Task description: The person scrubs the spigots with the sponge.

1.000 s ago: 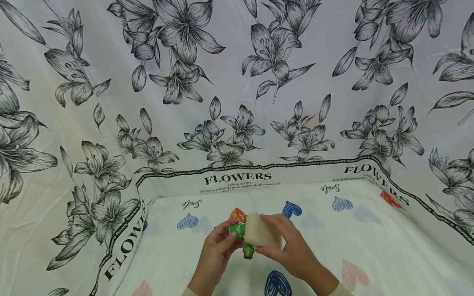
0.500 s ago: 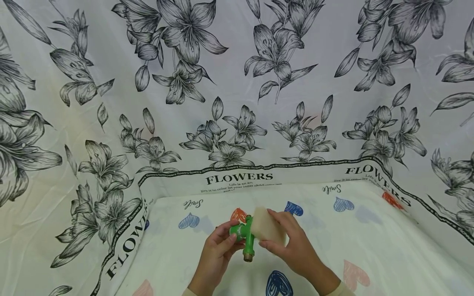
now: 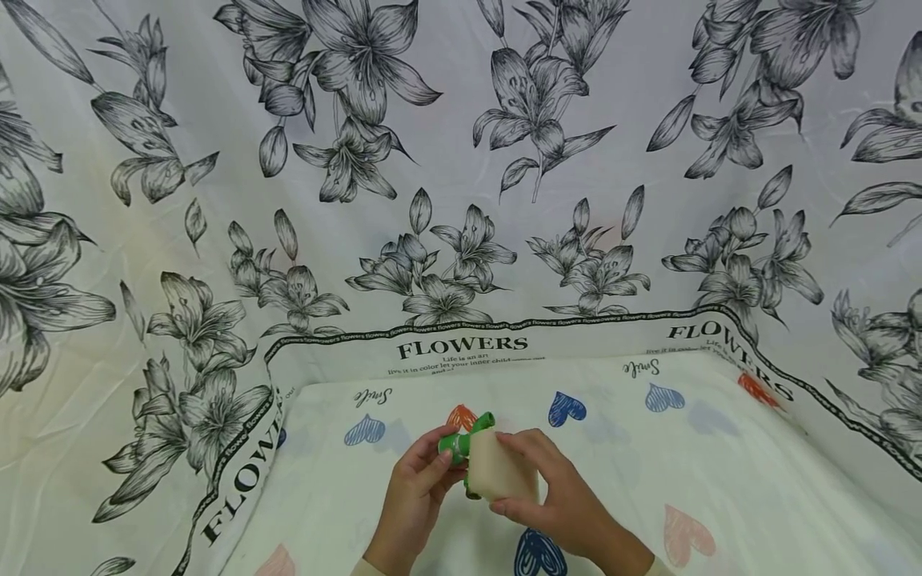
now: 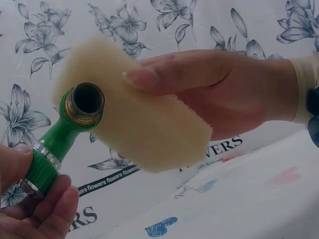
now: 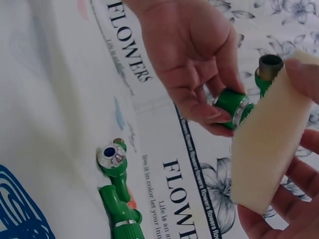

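My left hand [image 3: 416,490] pinches a green pipe fitting [image 3: 452,450] by its silver-banded end. The fitting has a crosspiece, and its brass-threaded open end [image 4: 82,118] faces the left wrist camera. A cream sponge block [image 3: 502,470] is held in my right hand [image 3: 565,498], with the thumb on one face and fingers on the other. The sponge overlaps the fitting in every view and hides part of the crosspiece. In the left wrist view, the sponge [image 4: 134,112] stands tilted right behind the threaded end. Both hands are above the bedsheet.
More green fittings [image 5: 115,201], one with a silver collar [image 5: 110,155], lie on the white sheet [image 3: 612,448] in the right wrist view. The sheet carries printed hearts. A floral cloth [image 3: 446,160] hangs behind and at the sides.
The sponge first shifted right and bared the fitting's crosspiece, then came back left and lower over it. The fitting has tilted, its upper end now showing above the sponge. Both hands keep their holds.
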A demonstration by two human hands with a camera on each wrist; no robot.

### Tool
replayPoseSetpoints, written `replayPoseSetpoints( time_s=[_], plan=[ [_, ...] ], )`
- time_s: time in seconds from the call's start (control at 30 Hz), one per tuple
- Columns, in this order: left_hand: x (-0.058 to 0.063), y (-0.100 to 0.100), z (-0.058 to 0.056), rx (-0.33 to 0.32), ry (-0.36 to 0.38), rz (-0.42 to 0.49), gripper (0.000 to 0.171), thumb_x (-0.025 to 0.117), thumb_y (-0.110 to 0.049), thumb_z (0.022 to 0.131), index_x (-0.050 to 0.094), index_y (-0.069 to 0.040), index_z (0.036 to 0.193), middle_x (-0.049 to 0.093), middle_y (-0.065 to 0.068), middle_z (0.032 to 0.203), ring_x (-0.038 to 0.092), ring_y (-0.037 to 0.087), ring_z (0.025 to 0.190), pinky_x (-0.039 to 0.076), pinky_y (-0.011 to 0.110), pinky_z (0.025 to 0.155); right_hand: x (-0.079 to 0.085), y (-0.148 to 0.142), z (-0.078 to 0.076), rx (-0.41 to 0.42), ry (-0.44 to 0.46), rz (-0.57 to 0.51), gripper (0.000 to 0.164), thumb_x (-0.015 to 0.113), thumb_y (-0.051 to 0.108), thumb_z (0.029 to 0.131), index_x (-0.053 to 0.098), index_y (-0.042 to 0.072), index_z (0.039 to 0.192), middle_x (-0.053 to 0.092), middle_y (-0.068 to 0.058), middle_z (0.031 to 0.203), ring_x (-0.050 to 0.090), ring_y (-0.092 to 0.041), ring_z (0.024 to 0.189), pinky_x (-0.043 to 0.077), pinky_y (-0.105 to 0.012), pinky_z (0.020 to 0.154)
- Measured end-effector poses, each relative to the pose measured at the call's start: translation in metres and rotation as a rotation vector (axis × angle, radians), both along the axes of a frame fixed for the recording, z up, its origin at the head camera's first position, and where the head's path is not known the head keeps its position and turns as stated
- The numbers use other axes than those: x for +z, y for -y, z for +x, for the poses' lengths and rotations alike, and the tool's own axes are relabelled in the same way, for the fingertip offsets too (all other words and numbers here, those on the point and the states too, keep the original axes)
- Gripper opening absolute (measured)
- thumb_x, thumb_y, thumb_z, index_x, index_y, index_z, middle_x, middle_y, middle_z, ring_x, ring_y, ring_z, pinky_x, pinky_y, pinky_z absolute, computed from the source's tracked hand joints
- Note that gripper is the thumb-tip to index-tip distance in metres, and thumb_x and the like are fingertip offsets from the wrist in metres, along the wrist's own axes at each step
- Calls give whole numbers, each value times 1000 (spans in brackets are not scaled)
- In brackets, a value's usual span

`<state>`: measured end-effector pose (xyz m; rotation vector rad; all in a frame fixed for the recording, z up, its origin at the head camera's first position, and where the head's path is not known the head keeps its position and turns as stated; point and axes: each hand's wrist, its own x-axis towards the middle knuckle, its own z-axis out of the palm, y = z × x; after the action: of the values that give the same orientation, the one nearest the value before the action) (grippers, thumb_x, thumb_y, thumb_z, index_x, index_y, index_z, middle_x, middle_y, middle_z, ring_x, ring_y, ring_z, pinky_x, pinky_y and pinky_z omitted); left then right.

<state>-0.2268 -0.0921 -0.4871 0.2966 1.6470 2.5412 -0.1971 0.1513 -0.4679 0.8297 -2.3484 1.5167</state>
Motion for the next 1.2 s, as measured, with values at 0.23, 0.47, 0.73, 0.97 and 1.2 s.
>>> replayPoseSetpoints(
  time_s=[0.23,0.47,0.73,0.97,1.2],
  plan=[
    [2,2,0,36,2,4,33,66,-8,109,64,-2,142,68,17,127,72,25,104,61,37,98,0,1,3,101,-66,-16,67,88,25,96,58,26,156,62,3,138,61,-22,120,59,-40,94],
    [2,2,-1,33,9,18,33,67,-7,109,65,-2,141,67,16,127,72,24,103,61,36,96,1,-1,4,135,-66,-34,64,82,21,99,58,24,158,62,2,138,62,-22,119,59,-41,94],
    [-1,0,0,-13,27,30,38,68,-6,108,61,4,143,68,17,122,73,26,103,61,39,98,-1,-2,-2,7,-30,-38,60,86,26,97,63,28,152,64,6,134,61,-22,116,61,-38,89],
    [-1,-2,3,-61,17,10,43,68,-8,108,56,8,147,65,19,128,73,28,107,60,42,100,-2,-6,-6,-128,-110,10,66,92,27,92,64,27,151,63,8,133,61,-19,116,62,-40,91],
    [2,-3,7,-51,33,0,35,69,-9,108,64,-1,141,65,20,128,73,29,106,60,43,99,-4,-11,-11,-233,-186,46,73,94,19,87,62,25,152,60,6,137,59,-18,119,63,-44,89]
  ],
)
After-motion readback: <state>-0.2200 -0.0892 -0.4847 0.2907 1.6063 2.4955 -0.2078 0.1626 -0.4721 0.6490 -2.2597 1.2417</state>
